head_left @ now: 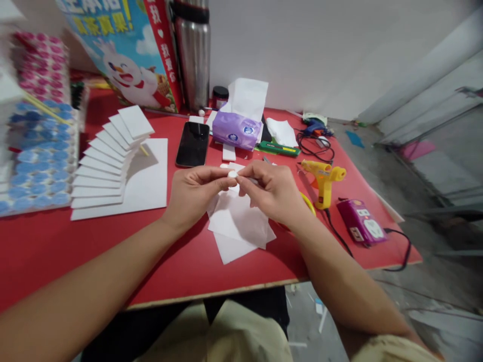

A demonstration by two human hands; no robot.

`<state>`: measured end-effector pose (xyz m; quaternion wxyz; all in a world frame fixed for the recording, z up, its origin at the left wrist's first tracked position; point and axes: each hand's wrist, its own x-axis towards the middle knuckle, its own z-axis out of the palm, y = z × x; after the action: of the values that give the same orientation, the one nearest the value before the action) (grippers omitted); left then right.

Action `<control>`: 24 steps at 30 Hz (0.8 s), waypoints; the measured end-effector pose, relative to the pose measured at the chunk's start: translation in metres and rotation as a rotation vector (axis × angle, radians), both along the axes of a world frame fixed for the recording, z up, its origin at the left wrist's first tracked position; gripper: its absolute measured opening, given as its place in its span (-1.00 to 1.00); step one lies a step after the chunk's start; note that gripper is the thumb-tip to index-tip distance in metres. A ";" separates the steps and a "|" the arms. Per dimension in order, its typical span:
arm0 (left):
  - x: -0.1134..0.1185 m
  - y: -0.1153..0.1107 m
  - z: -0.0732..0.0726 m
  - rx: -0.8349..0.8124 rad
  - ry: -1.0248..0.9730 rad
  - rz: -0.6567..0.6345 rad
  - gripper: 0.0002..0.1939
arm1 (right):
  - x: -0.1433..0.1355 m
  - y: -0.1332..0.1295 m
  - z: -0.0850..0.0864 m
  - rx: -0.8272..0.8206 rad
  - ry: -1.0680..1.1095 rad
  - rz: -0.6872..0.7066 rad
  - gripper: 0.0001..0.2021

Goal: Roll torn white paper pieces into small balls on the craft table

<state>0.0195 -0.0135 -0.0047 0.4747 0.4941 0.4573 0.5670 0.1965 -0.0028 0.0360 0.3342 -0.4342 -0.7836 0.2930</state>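
Observation:
Near the middle of the view, a small round white piece (233, 174) is pinched between the fingertips of my left hand (198, 191) and my right hand (273, 190). Both hands are closed, and their fingertips nearly meet at the piece. A thin greyish item shows between the fingers of my right hand, too small to make out. Below the hands, several white paper sheets (241, 223) overlap on the red table (177, 271). Behind the hands stands a purple tissue pack (236, 131), with a black phone (192, 144) to its left.
Fanned white slabs (100, 168) stand on a white board (154, 176) at the left, beside trays of blue rolls (41, 166). A yellow glue gun (323, 181), purple power socket (362, 221), cables and green cutter (278, 148) lie right. A steel bottle (194, 60) stands behind.

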 end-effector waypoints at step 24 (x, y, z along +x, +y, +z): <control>-0.008 0.005 0.004 0.140 0.165 -0.071 -0.83 | 0.007 0.011 0.003 -0.497 0.295 0.103 -0.71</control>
<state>0.0119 -0.0088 -0.0012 0.4197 0.5870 0.4363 0.5375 0.2033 0.0079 0.0388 0.3128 -0.4152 -0.6517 0.5524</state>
